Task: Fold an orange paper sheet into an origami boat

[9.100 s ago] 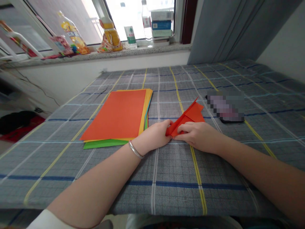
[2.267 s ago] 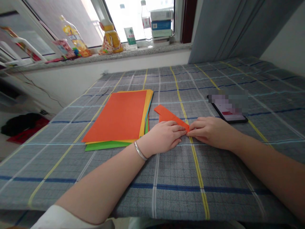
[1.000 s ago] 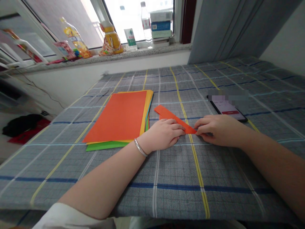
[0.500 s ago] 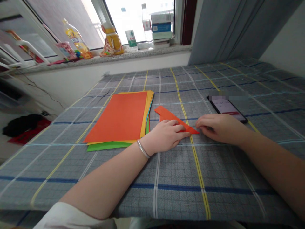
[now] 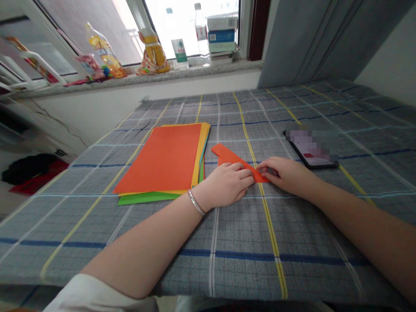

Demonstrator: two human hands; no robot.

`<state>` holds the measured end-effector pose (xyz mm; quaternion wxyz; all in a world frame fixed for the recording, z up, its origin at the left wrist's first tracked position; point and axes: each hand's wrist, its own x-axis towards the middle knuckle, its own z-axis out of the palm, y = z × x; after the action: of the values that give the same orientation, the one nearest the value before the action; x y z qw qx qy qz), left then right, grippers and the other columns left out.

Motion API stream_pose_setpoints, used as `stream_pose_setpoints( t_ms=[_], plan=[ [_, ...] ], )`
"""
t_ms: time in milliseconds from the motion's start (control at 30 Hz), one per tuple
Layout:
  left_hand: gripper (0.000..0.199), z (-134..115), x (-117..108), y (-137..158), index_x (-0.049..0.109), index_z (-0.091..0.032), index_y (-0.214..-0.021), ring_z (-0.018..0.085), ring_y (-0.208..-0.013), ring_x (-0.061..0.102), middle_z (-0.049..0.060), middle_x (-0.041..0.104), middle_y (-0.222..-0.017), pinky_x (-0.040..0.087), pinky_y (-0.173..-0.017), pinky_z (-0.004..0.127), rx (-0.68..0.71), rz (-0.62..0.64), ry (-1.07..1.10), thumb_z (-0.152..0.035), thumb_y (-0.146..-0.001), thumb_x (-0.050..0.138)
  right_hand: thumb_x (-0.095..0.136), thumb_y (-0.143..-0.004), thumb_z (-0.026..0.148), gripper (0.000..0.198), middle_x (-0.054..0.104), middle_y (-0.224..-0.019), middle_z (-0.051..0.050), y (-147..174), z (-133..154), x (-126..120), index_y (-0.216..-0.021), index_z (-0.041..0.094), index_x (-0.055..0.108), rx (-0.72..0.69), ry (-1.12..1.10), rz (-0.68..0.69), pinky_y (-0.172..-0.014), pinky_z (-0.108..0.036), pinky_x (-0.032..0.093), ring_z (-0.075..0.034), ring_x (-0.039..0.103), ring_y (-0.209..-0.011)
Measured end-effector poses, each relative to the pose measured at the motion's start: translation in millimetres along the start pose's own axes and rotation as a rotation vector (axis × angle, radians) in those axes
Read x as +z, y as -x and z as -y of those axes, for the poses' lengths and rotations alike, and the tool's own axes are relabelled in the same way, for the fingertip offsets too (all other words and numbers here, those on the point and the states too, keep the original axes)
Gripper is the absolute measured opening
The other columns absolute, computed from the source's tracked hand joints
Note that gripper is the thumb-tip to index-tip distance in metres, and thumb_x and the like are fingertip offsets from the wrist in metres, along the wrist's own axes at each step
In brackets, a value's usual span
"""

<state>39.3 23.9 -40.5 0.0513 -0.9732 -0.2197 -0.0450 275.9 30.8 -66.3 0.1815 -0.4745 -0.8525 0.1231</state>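
Note:
A strip-like folded sheet of orange paper [image 5: 232, 156] lies slantwise on the checked cloth, its narrow point towards the right. My left hand [image 5: 230, 184], with a silver bracelet at the wrist, holds the paper down, fingers bent and together over its lower middle. Part of the paper is hidden under that hand. At the pointed end, my right hand [image 5: 282, 174] has thumb and fingers closed on the paper's edge. To the left rests a stack of coloured paper [image 5: 165, 158], an orange sheet on top with yellow, green and blue edges showing.
A phone [image 5: 308, 149], its screen partly blurred, lies beyond my right hand. The plaid cloth [image 5: 156, 255] covers the table. Along the windowsill [image 5: 130, 81] stand bottles, a tube and stacked boxes [image 5: 222, 37]. A grey curtain [image 5: 312, 39] hangs at the back right.
My right hand has moved left onto the paper's pointed end and closed on it. The fingers of my left hand have drawn back slightly from that end.

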Motion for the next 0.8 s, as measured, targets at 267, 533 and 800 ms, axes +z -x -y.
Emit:
stream_pose_setpoints(
  t_ms=[267, 533, 800],
  plan=[
    [0.022, 1, 1, 1, 0.063, -0.017, -0.107, 0.022, -0.102, 0.056, 0.007, 0.066, -0.106, 0.047, -0.092, 0.037, -0.011, -0.004, 0.031, -0.026, -0.095, 0.047, 0.048, -0.089, 0.034, 0.025, 0.071, -0.095, -0.006, 3, 1, -7, -0.095, 0.021, 0.068, 0.095, -0.092, 0.064, -0.078, -0.035, 0.047, -0.022, 0.064, -0.088],
    [0.026, 1, 5, -1, 0.063, -0.016, -0.11, 0.023, -0.105, 0.057, 0.008, 0.065, -0.111, 0.047, -0.095, 0.039, -0.044, -0.072, 0.053, -0.03, -0.097, 0.045, 0.061, -0.077, 0.04, 0.02, 0.064, -0.078, -0.004, 0, 7, -2, -0.072, 0.022, 0.057, 0.184, -0.012, 0.107, -0.064, -0.033, 0.041, -0.02, 0.057, -0.072],
    [0.043, 2, 22, -13, 0.051, -0.016, -0.135, 0.026, -0.126, 0.045, 0.007, 0.059, -0.133, 0.038, -0.111, 0.044, -0.106, -0.284, 0.097, -0.028, -0.093, 0.05, 0.053, -0.082, 0.039, 0.026, 0.062, -0.066, 0.0, -2, 5, 1, -0.062, 0.023, 0.055, 0.174, -0.17, 0.134, -0.058, -0.031, 0.037, -0.017, 0.055, -0.063]
  ],
)
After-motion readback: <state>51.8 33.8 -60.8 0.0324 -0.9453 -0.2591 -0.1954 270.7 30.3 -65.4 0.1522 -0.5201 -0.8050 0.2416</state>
